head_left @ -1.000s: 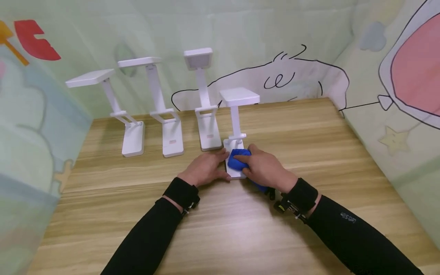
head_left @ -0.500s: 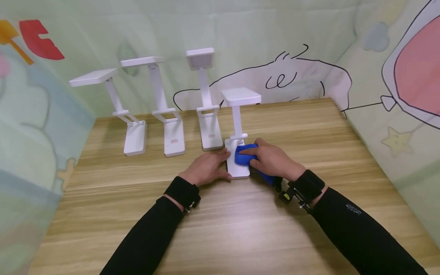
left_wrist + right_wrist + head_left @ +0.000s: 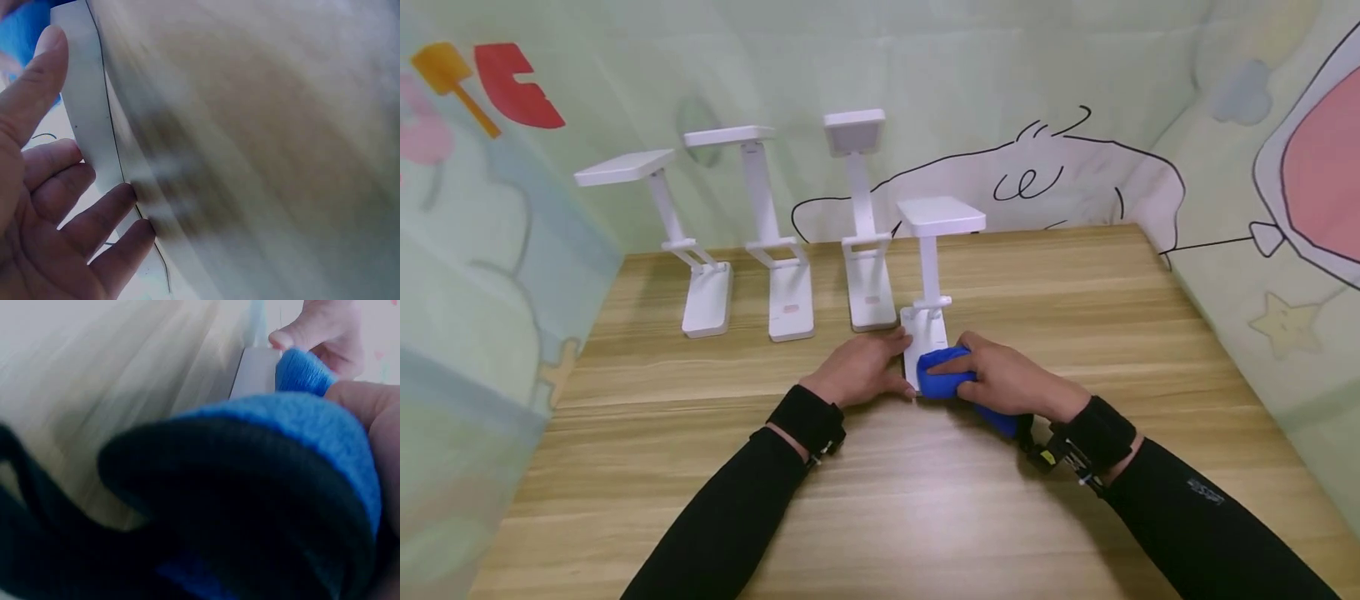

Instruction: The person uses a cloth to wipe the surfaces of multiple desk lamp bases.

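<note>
A white desk lamp, the nearest of a row, stands upright with its head level over its base. My left hand lies against the left side of that base, its thumb at the near corner. In the left wrist view, the fingers spread along the side of the white base. My right hand grips a bunched blue cloth, which presses on the near end of the base, index finger on top. A dark-edged fold of the blue cloth fills much of the right wrist view.
Several more white lamps stand to the left: a left one, a middle one and one close beside my left hand. The wooden table meets a printed cloth backdrop at its back and sides.
My right hand first slid the cloth to the right edge of the base, then down to its near end. My left hand stays by the base. The head view has turned slightly left.
</note>
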`<state>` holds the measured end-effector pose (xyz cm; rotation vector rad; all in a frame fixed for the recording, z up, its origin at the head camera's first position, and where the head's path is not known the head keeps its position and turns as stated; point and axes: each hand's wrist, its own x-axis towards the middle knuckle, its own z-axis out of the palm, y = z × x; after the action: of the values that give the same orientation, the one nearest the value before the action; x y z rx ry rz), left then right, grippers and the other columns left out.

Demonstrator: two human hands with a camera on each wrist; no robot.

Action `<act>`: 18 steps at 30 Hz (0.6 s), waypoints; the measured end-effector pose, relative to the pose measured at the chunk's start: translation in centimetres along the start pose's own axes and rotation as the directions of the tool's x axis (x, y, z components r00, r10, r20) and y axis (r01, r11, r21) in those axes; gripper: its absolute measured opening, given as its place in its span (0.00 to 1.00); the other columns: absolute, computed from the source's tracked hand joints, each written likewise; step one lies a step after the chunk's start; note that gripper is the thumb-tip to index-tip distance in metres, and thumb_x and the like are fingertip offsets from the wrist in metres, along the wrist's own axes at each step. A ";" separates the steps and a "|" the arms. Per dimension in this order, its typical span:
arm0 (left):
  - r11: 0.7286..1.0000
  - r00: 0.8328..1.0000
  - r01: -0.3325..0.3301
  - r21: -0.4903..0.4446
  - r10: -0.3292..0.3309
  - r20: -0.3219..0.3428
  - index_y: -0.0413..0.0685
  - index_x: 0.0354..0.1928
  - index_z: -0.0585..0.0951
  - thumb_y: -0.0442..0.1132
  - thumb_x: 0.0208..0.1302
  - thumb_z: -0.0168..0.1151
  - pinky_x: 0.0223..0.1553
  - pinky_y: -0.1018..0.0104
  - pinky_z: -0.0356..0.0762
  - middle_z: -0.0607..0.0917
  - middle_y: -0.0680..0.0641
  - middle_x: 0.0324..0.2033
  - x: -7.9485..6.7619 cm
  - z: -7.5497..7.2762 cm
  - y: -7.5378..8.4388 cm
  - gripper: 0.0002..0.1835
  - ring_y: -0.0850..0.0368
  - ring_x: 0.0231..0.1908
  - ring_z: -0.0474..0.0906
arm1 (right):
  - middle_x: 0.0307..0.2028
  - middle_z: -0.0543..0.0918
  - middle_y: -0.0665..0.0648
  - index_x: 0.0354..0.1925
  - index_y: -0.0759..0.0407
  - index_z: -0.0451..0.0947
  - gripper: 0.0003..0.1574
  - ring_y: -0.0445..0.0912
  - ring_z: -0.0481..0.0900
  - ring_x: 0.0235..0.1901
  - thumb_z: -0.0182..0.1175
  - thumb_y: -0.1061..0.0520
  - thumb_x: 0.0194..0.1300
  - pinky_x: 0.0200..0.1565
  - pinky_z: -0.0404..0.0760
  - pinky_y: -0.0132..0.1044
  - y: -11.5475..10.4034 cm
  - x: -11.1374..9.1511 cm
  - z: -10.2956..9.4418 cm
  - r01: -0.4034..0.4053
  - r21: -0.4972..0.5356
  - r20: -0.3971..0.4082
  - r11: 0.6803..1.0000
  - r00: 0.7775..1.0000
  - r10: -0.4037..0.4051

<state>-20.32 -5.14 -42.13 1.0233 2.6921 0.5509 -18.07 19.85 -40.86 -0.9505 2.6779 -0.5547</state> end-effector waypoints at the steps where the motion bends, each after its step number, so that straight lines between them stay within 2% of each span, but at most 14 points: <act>1: 1.000 1.000 -0.003 0.002 0.003 0.000 0.44 0.69 0.67 0.61 0.56 0.67 0.62 0.59 0.69 0.67 0.41 0.69 0.0 0.0 0.0 0.44 0.52 0.64 0.67 | 0.43 0.72 0.57 0.57 0.42 0.80 0.23 0.47 0.71 0.34 0.60 0.55 0.62 0.32 0.73 0.37 0.2 -0.1 0.0 -0.001 0.013 0.004 1.000 1.000 0.001; 4: 1.000 1.000 -0.014 -0.003 0.013 -0.006 0.44 0.68 0.68 0.61 0.55 0.67 0.62 0.59 0.70 0.67 0.40 0.69 0.0 0.1 0.0 0.44 0.52 0.64 0.67 | 0.44 0.72 0.58 0.57 0.42 0.80 0.23 0.48 0.72 0.33 0.59 0.55 0.63 0.31 0.74 0.36 0.9 0.2 -0.3 -0.032 0.020 -0.020 0.999 0.999 0.033; 8: 1.000 1.000 -0.023 -0.004 0.023 -0.013 0.44 0.68 0.68 0.60 0.56 0.67 0.62 0.59 0.70 0.66 0.39 0.69 0.1 0.1 -0.1 0.44 0.51 0.64 0.67 | 0.43 0.72 0.61 0.60 0.42 0.77 0.25 0.50 0.73 0.31 0.57 0.55 0.64 0.27 0.75 0.37 1.5 1.5 -0.4 -0.112 -0.014 -0.085 0.994 0.990 0.110; 11: 1.000 1.000 -0.019 -0.001 0.019 -0.015 0.44 0.69 0.67 0.60 0.55 0.67 0.61 0.59 0.70 0.66 0.39 0.69 0.1 0.0 -0.2 0.44 0.51 0.64 0.67 | 0.43 0.72 0.63 0.62 0.44 0.75 0.27 0.51 0.74 0.30 0.56 0.55 0.64 0.27 0.76 0.39 1.3 2.2 -0.2 -0.139 -0.066 -0.127 0.988 0.983 0.130; 14: 1.000 1.000 -0.012 0.003 0.012 -0.010 0.45 0.69 0.67 0.61 0.55 0.67 0.62 0.59 0.70 0.66 0.39 0.70 0.1 0.1 -0.3 0.44 0.51 0.64 0.67 | 0.43 0.72 0.64 0.62 0.46 0.75 0.27 0.51 0.74 0.31 0.57 0.55 0.64 0.29 0.77 0.40 0.7 2.2 0.2 -0.122 -0.095 -0.137 0.988 0.985 0.108; 18: 1.000 1.000 -0.011 0.004 0.011 -0.007 0.45 0.69 0.67 0.61 0.55 0.67 0.62 0.59 0.69 0.65 0.40 0.70 0.0 0.2 -0.3 0.45 0.51 0.65 0.66 | 0.45 0.72 0.61 0.60 0.45 0.77 0.25 0.49 0.73 0.35 0.58 0.54 0.64 0.33 0.77 0.39 0.1 0.9 0.6 -0.049 -0.055 -0.085 0.997 0.995 0.044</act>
<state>-20.45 -5.28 -42.48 1.0394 2.6959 0.5529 -18.54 19.17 -41.51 -0.8959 2.7964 -0.5218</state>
